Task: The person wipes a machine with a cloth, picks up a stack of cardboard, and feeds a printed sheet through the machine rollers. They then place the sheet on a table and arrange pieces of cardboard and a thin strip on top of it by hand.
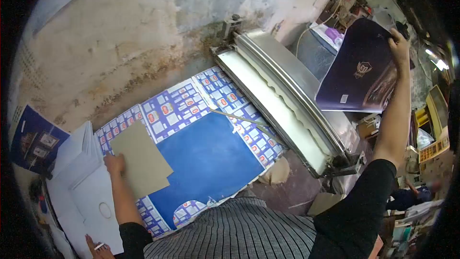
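Observation:
My right hand (398, 48), raised at the far right, is closed on the edge of a dark printed sheet (354, 62). The sheet hangs curved and carries a small gold crest and a white label. Low on the left, my left hand (115, 164) grips the left edge of a grey-brown cardboard sheet (141, 158); part of its fingers is hidden. Under the cardboard lies a plain blue sheet (211, 153), on top of blue-and-white printed paper (175, 108) covering the table.
A roller machine with a white trough (273, 110) stands along the table's right end. At left are a stack of white sheets (79, 153) and a blue printed sheet (38, 141). Another person's hand (98, 248) holds a small white stick. A person (412, 196) is far right.

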The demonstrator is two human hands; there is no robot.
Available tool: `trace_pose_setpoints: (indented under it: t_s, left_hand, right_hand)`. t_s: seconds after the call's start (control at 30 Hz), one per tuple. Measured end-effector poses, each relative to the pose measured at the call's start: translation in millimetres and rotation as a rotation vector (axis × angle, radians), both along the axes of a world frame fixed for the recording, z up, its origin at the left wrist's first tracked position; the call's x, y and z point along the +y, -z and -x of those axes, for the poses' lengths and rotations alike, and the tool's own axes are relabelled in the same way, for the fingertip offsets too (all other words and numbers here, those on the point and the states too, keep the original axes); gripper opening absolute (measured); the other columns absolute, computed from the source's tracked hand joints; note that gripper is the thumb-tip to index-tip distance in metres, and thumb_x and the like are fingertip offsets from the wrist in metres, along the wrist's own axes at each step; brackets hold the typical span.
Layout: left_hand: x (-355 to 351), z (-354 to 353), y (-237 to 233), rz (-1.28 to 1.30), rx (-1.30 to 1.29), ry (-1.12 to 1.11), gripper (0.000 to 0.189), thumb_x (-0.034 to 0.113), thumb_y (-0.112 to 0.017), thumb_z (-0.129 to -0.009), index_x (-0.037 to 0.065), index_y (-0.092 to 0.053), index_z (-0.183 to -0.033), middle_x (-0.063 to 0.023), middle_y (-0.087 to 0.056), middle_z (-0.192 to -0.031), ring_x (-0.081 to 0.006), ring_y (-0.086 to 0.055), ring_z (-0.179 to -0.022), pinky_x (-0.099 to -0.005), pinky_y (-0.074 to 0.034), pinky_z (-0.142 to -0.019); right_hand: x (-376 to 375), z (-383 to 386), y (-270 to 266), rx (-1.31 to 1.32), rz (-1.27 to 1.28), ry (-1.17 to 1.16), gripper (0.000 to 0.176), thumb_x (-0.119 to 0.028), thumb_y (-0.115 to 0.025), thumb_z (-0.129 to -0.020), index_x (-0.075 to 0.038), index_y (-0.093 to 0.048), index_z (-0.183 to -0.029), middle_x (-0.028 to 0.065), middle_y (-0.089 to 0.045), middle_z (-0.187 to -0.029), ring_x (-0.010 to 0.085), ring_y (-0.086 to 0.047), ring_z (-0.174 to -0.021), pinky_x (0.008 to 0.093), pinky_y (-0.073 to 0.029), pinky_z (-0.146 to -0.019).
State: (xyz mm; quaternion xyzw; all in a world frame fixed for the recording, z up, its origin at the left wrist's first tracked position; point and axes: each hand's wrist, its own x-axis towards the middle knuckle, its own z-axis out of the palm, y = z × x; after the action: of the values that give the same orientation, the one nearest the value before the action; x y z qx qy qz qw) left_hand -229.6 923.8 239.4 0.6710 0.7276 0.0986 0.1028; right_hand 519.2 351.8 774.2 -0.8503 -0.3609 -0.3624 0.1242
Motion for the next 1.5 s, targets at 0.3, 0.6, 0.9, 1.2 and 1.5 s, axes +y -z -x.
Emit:
trace_pose_setpoints:
  t_s: [0.3,0.6,0.9,1.2,1.5]
  left_hand:
    - [-108,-178,9,-0.036,-0.583,0.516,0.041,0.019,-0.071,-0.092,0.001,-0.06,-0.127,-0.0127,-0.062,-0.115,-0.0229,-0.065,-0.096,-0.032,-0.052,-0.082]
    - [-198,-256,-56,-0.015,-0.448,0.541,0.037,0.02,-0.071,-0.093,-0.001,-0.063,-0.123,-0.0159,-0.064,-0.117,-0.0253,-0.065,-0.1,-0.035,-0.052,-0.089]
    - [-218,-199,-28,0.183,-0.471,0.259,0.037,0.022,-0.068,-0.096,-0.002,-0.062,-0.124,-0.0154,-0.067,-0.117,-0.0243,-0.065,-0.102,-0.0354,-0.052,-0.089]
    - [-224,-408,-77,-0.047,-0.613,0.95,0.027,0.015,-0.069,-0.093,-0.001,-0.067,-0.114,-0.0179,-0.068,-0.11,-0.0322,-0.066,-0.104,-0.038,-0.051,-0.092]
    - [-300,-527,-84,0.52,-1.096,0.933,0.035,0.017,-0.068,-0.094,0.0,-0.06,-0.124,-0.0147,-0.068,-0.113,-0.0228,-0.064,-0.107,-0.0349,-0.05,-0.093]
  right_hand:
    - [-5,-160,114,0.356,0.116,-0.089,0.046,-0.007,-0.055,-0.081,-0.001,-0.061,-0.127,0.0161,-0.068,-0.121,0.0245,-0.064,-0.109,0.0349,-0.047,-0.097]
    - [135,-157,327,0.284,0.533,0.184,0.092,-0.048,-0.07,-0.084,-0.028,-0.022,-0.16,0.0144,-0.013,-0.168,0.0383,-0.016,-0.153,0.0712,-0.013,-0.115]
    - [134,-98,390,0.494,0.52,-0.186,0.078,-0.062,-0.046,-0.097,-0.018,-0.028,-0.159,0.0166,-0.025,-0.164,0.0352,-0.026,-0.15,0.0594,-0.019,-0.119]
    - [134,-34,402,0.425,0.546,-0.351,0.07,-0.048,-0.042,-0.102,-0.005,-0.027,-0.157,0.0145,-0.03,-0.162,0.0347,-0.024,-0.151,0.0558,-0.015,-0.121]
    - [127,-10,396,0.568,0.517,-0.389,0.062,-0.027,-0.037,-0.102,-0.003,-0.023,-0.157,0.0148,-0.03,-0.162,0.0328,-0.024,-0.151,0.0531,-0.011,-0.123]
